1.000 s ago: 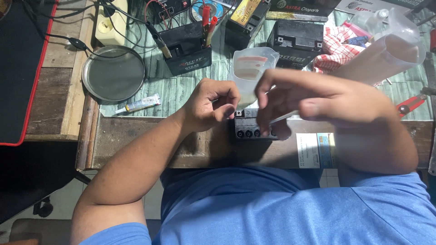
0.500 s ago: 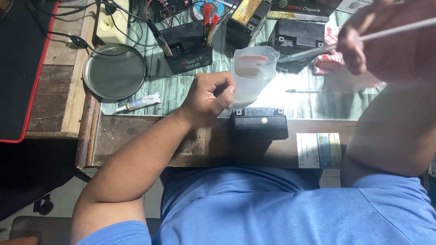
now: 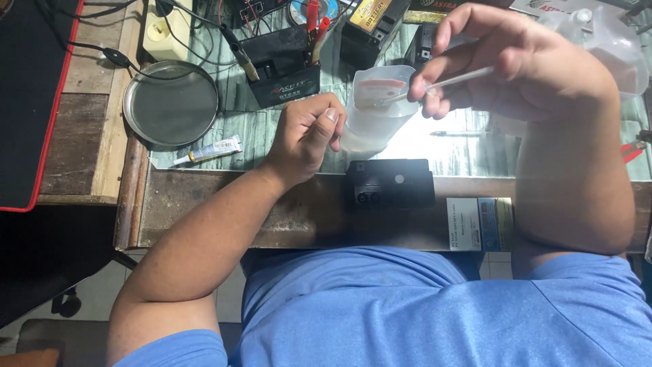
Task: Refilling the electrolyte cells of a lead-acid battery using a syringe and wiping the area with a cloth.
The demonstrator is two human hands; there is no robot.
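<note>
My left hand (image 3: 305, 136) is curled into a fist against the left side of a translucent plastic cup (image 3: 377, 112) on the glass-topped bench and appears to grip it. My right hand (image 3: 506, 68), raised above the bench, pinches a thin clear tube (image 3: 451, 81). The tube's tip reaches over the cup's mouth. Just in front of the cup, a small black battery (image 3: 392, 183) sits at the bench's near edge, apart from both hands.
A round metal dish (image 3: 170, 102) and a small glue tube (image 3: 207, 149) lie left of my left hand. Behind the cup stand a black battery with red clips (image 3: 282, 64) and other batteries. A translucent bottle (image 3: 604, 41) is at far right, a black mat (image 3: 27, 102) at far left.
My right hand lifted off the small battery, swung up to the right with the thin tube, then came back so that the tube's tip is over the cup. My left hand stayed by the cup.
</note>
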